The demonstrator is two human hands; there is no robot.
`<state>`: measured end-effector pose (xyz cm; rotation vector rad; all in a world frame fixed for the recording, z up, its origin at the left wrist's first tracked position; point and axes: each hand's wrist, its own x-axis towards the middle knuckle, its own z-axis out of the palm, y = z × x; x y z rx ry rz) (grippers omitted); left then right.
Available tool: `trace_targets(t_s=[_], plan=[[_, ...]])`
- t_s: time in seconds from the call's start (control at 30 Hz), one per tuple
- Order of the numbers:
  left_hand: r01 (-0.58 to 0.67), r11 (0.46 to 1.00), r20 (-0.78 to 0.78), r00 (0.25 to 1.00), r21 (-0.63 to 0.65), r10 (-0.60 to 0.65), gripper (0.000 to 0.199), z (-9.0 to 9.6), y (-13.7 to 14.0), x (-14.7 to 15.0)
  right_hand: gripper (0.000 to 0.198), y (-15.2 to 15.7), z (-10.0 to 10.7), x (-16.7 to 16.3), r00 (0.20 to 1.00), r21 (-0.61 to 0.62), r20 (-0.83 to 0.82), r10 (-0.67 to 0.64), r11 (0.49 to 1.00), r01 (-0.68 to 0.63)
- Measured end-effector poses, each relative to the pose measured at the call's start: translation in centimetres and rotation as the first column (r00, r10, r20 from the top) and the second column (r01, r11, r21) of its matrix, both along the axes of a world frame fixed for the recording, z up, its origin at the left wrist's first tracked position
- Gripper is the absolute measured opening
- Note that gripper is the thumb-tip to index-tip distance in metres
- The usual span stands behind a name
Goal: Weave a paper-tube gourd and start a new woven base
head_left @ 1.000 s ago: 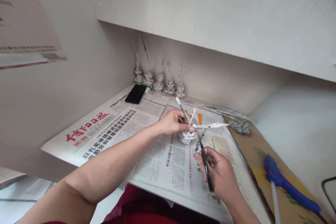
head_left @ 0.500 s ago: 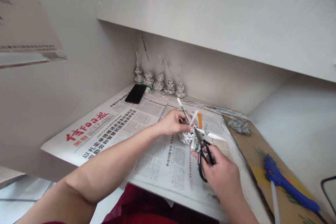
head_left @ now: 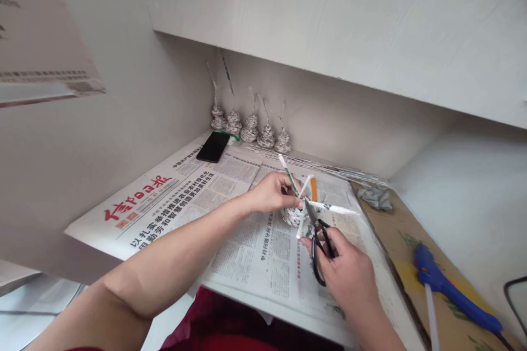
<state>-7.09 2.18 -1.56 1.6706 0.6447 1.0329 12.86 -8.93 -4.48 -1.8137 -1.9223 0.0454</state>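
Observation:
A small woven paper piece (head_left: 291,216), made of rolled newsprint strands, rests near the middle of the newspaper. Several loose paper strands stick out of its top, among them a green-and-white one (head_left: 289,173) and a long white one (head_left: 335,208). My left hand (head_left: 278,192) is closed on the piece at its top, where the strands come out. In my right hand (head_left: 348,266) are black-handled scissors (head_left: 319,238), fingers through the loops. Their blade tips sit among the strands, close beside my left fingertips. Whether the blades touch a strand I cannot tell.
Newspaper sheets (head_left: 242,258) cover the table. At the back stand several gourd-shaped woven paper pieces (head_left: 249,129), with a black phone (head_left: 213,147) before them and thin paper rolls (head_left: 321,165) beside. Cardboard (head_left: 395,230) at right bears a blue glue gun (head_left: 453,293) and a crumpled grey cloth (head_left: 374,197).
The white strands shift slightly: the long one reaches a little further right, and the lower one tilts to the left. Both hands and the scissors stay almost in place.

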Motion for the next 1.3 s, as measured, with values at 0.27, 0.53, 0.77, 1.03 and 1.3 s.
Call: trace_targets(t_s=[0.27, 0.53, 0.77, 1.03, 1.3], plan=[[0.013, 1.0, 0.022, 1.0, -0.007, -0.013, 0.028, -0.1, 0.0, 0.0, 0.027, 0.2, -0.3, 0.1, 1.0, 0.013, -0.009, 0.029, 1.0, -0.028], [0.002, 0.999, -0.025, 1.0, 0.04, -0.001, 0.029, -0.1, 0.0, 0.0, 0.037, -0.1, 0.2, 0.2, 0.999, -0.032, -0.006, 0.052, 0.998, -0.053], [0.035, 0.994, -0.052, 0.998, 0.099, -0.03, 0.021, 0.2, -0.2, -0.2, 0.037, -0.5, 1.0, 0.9, 0.995, -0.066, 0.047, 0.085, 0.994, -0.082], [0.036, 0.982, -0.118, 0.993, 0.183, -0.014, 0.02, 0.4, -0.4, -0.3, 0.032, -0.7, 2.8, 1.3, 0.951, 0.063, 0.309, 0.017, 0.997, -0.038], [0.055, 0.979, -0.122, 0.992, 0.196, -0.031, 0.02, 0.4, -0.3, -0.3, 0.039, -0.3, 4.3, 2.1, 0.915, -0.036, 0.4, 0.056, 0.998, -0.045]])
